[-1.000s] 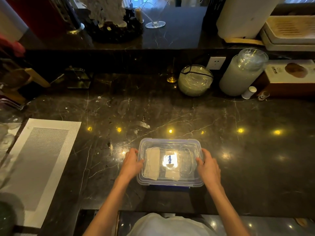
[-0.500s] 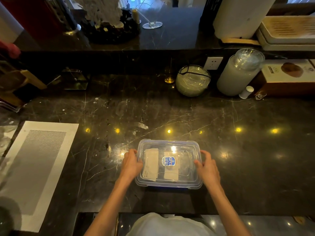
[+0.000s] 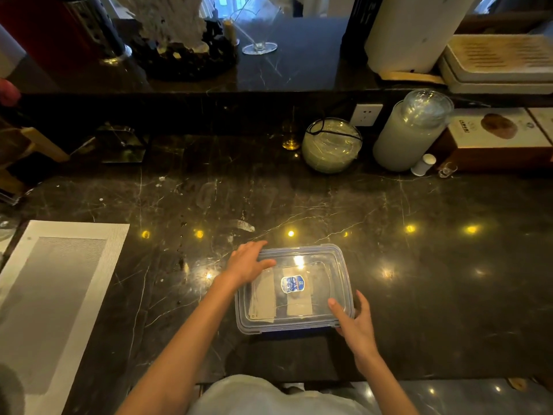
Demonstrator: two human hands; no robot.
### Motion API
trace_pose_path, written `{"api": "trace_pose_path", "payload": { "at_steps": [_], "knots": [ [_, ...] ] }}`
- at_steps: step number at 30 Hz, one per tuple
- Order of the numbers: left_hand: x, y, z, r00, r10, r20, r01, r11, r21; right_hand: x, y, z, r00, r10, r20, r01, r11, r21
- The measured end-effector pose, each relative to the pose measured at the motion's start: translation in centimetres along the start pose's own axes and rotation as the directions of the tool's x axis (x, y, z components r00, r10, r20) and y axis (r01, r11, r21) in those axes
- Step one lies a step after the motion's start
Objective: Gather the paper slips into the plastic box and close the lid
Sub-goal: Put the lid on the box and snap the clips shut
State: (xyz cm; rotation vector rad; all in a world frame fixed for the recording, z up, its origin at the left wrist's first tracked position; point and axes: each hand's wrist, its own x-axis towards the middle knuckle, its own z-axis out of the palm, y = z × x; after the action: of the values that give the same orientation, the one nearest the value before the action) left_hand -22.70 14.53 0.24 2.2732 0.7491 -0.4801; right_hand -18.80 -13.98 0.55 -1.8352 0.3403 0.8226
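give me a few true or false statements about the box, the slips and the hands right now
1. The lid sits on the plastic box. True.
2. The paper slips lie loose on the counter. False: they are inside the box, under the lid.
3. The left hand rests on the lid's far left corner. True.
4. The right hand is away from the box. False: it touches the near right corner.
5. The sticker is red. False: blue and white.
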Motion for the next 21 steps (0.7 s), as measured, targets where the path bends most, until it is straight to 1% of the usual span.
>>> {"api": "trace_pose_path", "payload": {
  "at_steps": [3, 5, 7, 9, 11, 13, 15, 17, 19, 21],
  "knots": [
    [-0.7, -1.1, 0.4, 0.994, -0.106, -0.031, 0.103, 0.991, -0.088, 1.3, -1.9, 1.0, 0.995, -0.066, -0.069, 0.072, 0.994, 0.078],
    [-1.3, -1.6, 0.8, 0.983, -0.181, 0.002, 0.178, 0.966, -0.189, 3.1, -3.9, 1.7, 0.992, -0.092, -0.09, 0.102, 0.988, 0.114],
    [-2.3, -1.8, 1.5, 0.972, -0.212, 0.104, 0.235, 0.912, -0.335, 5.0, -6.0, 2.5, 0.99, -0.125, -0.072, 0.133, 0.984, 0.117],
    [-3.9, -2.0, 2.9, 0.951, -0.191, 0.242, 0.29, 0.817, -0.498, 6.8, -7.9, 3.3, 0.985, -0.171, -0.033, 0.173, 0.981, 0.085],
    [-5.7, -1.8, 4.7, 0.93, -0.171, 0.327, 0.343, 0.724, -0.599, 8.1, -9.2, 3.9, 0.983, -0.182, 0.023, 0.181, 0.983, 0.034],
    [-7.1, -1.1, 6.5, 0.93, -0.187, 0.315, 0.362, 0.605, -0.709, 8.9, -10.0, 4.4, 0.982, -0.174, 0.074, 0.175, 0.984, -0.013],
    [-7.6, -0.6, 7.6, 0.942, -0.206, 0.266, 0.336, 0.528, -0.78, 9.3, -10.3, 4.4, 0.981, -0.173, 0.09, 0.178, 0.983, -0.051],
    [-7.6, -0.2, 7.6, 0.948, -0.196, 0.251, 0.316, 0.485, -0.815, 9.4, -10.3, 4.2, 0.982, -0.167, 0.092, 0.175, 0.981, -0.086],
    [-7.6, -0.2, 7.2, 0.952, -0.169, 0.254, 0.304, 0.46, -0.834, 9.2, -10.3, 3.8, 0.98, -0.156, 0.124, 0.169, 0.98, -0.103],
    [-7.6, -0.2, 6.8, 0.954, -0.143, 0.262, 0.299, 0.442, -0.846, 8.5, -10.0, 3.2, 0.974, -0.14, 0.177, 0.155, 0.985, -0.071]
  ]
}}
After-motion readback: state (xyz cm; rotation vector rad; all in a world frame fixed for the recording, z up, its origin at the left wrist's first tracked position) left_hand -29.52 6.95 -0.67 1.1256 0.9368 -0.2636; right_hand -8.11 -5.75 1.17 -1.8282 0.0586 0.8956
